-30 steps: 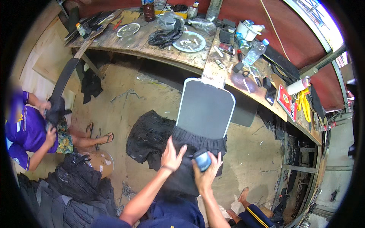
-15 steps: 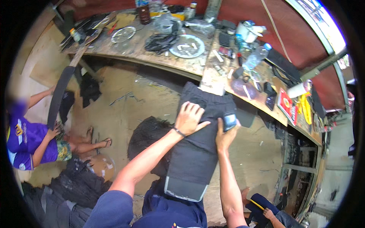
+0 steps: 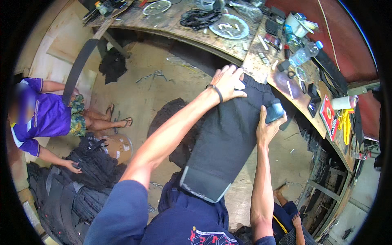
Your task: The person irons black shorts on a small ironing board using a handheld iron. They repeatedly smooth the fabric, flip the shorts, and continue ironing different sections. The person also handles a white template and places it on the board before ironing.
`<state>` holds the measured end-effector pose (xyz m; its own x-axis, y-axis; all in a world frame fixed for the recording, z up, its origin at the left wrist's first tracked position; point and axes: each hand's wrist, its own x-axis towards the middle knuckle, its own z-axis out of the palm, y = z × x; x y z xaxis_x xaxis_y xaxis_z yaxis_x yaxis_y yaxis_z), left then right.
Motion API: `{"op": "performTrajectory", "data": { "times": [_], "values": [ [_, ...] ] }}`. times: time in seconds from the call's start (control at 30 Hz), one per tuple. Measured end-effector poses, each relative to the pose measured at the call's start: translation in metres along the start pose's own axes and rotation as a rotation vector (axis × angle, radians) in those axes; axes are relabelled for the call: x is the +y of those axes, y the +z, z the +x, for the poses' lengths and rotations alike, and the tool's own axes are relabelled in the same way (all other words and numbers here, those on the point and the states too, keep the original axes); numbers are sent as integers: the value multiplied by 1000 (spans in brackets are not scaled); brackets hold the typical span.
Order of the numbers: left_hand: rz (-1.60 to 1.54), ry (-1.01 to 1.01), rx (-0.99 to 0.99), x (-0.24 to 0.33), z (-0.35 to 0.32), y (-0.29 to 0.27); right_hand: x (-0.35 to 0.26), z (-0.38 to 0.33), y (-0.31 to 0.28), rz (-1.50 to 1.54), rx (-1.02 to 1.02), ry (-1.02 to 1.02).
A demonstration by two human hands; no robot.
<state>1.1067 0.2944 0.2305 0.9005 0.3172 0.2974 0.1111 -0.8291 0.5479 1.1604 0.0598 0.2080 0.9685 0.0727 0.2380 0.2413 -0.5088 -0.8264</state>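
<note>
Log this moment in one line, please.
left hand: on black garment near waistband | right hand: holding dark rounded object | garment: over pale-edged board

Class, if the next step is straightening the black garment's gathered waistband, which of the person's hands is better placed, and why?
Probably the left hand: it rests at the left end of the gathered waistband. The right hand is lower along the black garment, holding a small dark object.

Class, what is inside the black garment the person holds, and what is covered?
A dark, pale-edged board sits inside the black garment. Only its end nearest the person shows; the garment hides the rest.
</note>
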Motion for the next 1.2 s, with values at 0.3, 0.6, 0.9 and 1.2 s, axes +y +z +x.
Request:
{"op": "performTrajectory", "data": {
  "times": [0.3, 0.6, 0.9, 1.2],
  "values": [
    [104, -193, -26, -9, 16, 67, -51, -101, -38, -325, -904, -621],
    [37, -346, -296, -27, 65, 56, -8, -20, 44, -215, -671, -551],
    [85, -358, -316, -31, 73, 57, -32, -49, -9, -53, -1181, -623],
    [96, -353, -329, -28, 77, 55, -30, -75, -37, -161, -1136, -425]
  ]
}}
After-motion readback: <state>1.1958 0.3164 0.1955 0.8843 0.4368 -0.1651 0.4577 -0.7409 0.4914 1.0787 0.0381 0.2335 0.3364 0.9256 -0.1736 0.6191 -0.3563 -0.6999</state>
